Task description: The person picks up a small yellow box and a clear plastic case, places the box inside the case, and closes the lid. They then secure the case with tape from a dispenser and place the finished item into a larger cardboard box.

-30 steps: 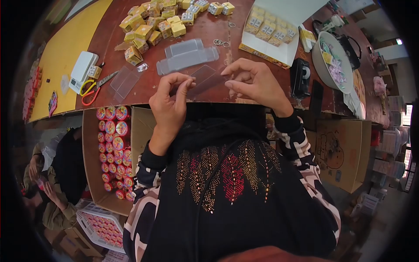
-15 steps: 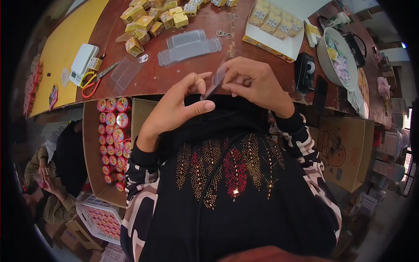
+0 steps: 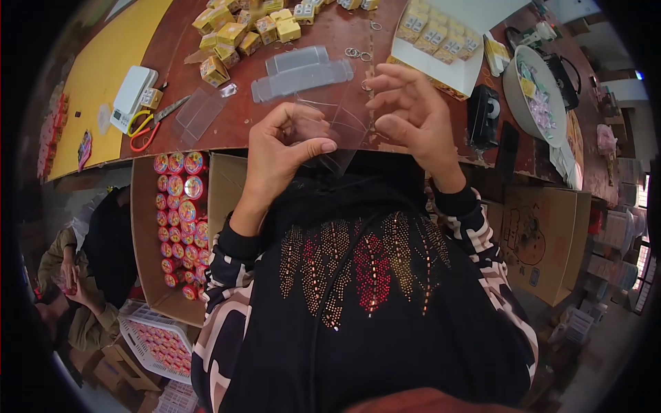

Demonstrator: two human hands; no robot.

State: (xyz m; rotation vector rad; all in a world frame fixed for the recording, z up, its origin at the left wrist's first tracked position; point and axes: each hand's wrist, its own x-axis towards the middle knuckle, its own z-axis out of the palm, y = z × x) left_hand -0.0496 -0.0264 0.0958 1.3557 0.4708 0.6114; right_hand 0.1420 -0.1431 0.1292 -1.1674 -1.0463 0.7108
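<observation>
A thin, creased piece of clear plastic (image 3: 350, 127), like a flat box blank, is pinched between the thumb and fingers of my left hand (image 3: 279, 141). It stands over the table's front edge, in front of my body. Just right of the plastic is my right hand (image 3: 416, 120), with its fingers spread and nothing visible in them. Beyond my hands, clear plastic tray-like pieces (image 3: 303, 79) lie on the red-brown table (image 3: 241, 131). Another clear plastic piece (image 3: 198, 113) lies flat to their left.
Small yellow boxes (image 3: 231, 34) are heaped at the back, near metal rings (image 3: 354, 53). Scissors (image 3: 155, 124) and a white scale (image 3: 133, 96) lie left. Right are a tape dispenser (image 3: 483, 117) and basin (image 3: 513, 93). A carton (image 3: 148, 255) holds round red tubs. Another person's hands (image 3: 76, 282) show lower left.
My right hand has let go of the clear plastic, opened its fingers and moved slightly right. The plastic has turned from nearly edge-on to broad side showing, still in my left hand.
</observation>
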